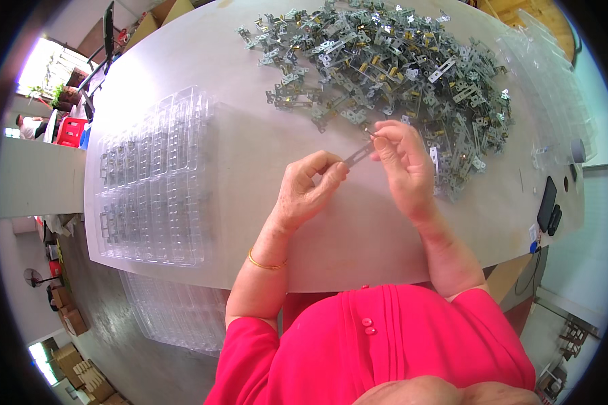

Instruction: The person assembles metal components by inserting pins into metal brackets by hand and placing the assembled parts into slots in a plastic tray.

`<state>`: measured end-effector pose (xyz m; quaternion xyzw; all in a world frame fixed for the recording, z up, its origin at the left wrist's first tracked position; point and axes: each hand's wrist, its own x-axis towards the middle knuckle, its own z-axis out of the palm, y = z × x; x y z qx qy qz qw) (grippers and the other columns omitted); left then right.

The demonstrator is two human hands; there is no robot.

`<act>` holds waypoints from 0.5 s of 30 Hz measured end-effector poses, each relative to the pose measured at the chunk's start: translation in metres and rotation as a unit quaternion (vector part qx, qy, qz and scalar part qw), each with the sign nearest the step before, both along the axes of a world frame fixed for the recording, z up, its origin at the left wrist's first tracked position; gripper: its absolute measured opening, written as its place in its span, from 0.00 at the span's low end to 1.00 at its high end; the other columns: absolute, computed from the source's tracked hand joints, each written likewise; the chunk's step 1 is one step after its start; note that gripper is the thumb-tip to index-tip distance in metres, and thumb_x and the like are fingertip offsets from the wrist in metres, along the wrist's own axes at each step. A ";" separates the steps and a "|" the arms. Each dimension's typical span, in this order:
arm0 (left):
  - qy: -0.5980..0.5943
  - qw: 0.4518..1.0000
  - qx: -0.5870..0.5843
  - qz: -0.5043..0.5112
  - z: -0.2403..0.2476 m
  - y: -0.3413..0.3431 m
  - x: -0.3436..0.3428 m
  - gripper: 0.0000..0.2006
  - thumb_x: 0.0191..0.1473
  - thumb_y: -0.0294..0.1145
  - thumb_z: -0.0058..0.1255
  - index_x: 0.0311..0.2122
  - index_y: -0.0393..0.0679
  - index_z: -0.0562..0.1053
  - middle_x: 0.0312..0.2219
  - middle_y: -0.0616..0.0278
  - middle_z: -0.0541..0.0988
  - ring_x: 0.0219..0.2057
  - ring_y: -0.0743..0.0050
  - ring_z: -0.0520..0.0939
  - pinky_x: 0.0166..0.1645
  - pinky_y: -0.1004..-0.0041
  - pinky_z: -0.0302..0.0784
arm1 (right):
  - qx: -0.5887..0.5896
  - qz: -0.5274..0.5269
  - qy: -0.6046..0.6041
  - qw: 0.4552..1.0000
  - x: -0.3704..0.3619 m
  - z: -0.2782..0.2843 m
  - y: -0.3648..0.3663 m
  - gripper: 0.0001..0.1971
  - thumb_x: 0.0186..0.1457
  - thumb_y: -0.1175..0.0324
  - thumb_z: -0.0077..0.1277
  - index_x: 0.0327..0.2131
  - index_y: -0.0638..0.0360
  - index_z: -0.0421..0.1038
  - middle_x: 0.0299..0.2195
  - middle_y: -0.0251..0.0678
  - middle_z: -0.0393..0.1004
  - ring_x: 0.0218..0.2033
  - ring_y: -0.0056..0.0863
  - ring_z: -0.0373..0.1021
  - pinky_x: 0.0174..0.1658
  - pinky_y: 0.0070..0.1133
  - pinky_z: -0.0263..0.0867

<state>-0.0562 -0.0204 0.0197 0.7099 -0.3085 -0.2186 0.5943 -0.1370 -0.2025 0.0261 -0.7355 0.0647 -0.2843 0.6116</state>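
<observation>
Spread across the upper middle of the frame: a pale grey worktop (263, 155), rounded by the lens. Heaped at upper right, a wide pile of small metal brackets (392, 67), grey with brass-coloured bits. Stacked at left, clear plastic blister trays (155, 175), compartments in rows; more clear trays (554, 88) at the far right edge. Lower centre, a red top with buttons. Just right of centre, the right hand (402, 165), fingers pressed together on the upper end of a thin flat metal strip (359, 154). Left of it, the left hand (311, 189), gold bangle (265, 264) at the wrist, fingers pinching the strip's lower end. Strip held slanted above the worktop, just below the pile.
</observation>
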 end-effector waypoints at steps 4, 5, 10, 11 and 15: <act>-0.116 0.991 -0.050 0.053 -0.008 -0.005 0.002 0.06 0.62 0.25 0.51 0.33 0.35 0.74 0.31 0.63 0.77 0.28 0.79 0.76 0.34 0.77 0.73 | -0.199 -0.059 -0.004 0.978 -0.005 0.013 0.001 0.04 0.60 0.73 0.57 0.38 0.58 0.75 0.30 0.32 0.74 0.30 0.19 0.69 0.31 0.17 0.67; -0.152 0.982 -0.061 0.091 -0.006 -0.008 -0.001 0.04 0.59 0.23 0.54 0.32 0.36 0.74 0.29 0.61 0.77 0.28 0.75 0.76 0.33 0.75 0.73 | -0.200 -0.059 -0.005 0.978 -0.005 0.013 0.002 0.04 0.60 0.73 0.57 0.38 0.58 0.75 0.30 0.32 0.74 0.30 0.19 0.69 0.31 0.17 0.67; -0.241 0.958 -0.076 0.137 -0.005 -0.012 -0.003 0.03 0.55 0.21 0.57 0.33 0.37 0.74 0.31 0.58 0.77 0.29 0.67 0.77 0.31 0.71 0.74 | -0.186 -0.075 -0.008 0.980 -0.005 0.010 0.008 0.03 0.59 0.75 0.57 0.37 0.58 0.74 0.27 0.33 0.75 0.24 0.20 0.68 0.26 0.19 0.64; -0.272 0.947 -0.072 0.156 -0.006 -0.013 -0.003 0.04 0.55 0.21 0.58 0.34 0.37 0.74 0.32 0.57 0.77 0.29 0.66 0.77 0.32 0.71 0.74 | -0.186 -0.076 -0.008 0.980 -0.006 0.011 0.010 0.03 0.59 0.75 0.57 0.37 0.58 0.74 0.27 0.33 0.75 0.24 0.20 0.68 0.26 0.19 0.64; -0.343 0.918 -0.062 0.191 -0.009 -0.016 -0.004 0.05 0.55 0.22 0.59 0.34 0.37 0.74 0.33 0.57 0.78 0.30 0.67 0.77 0.32 0.71 0.75 | -0.185 -0.051 0.001 0.981 -0.007 0.010 0.014 0.03 0.59 0.76 0.55 0.36 0.58 0.73 0.24 0.35 0.74 0.20 0.22 0.68 0.25 0.20 0.64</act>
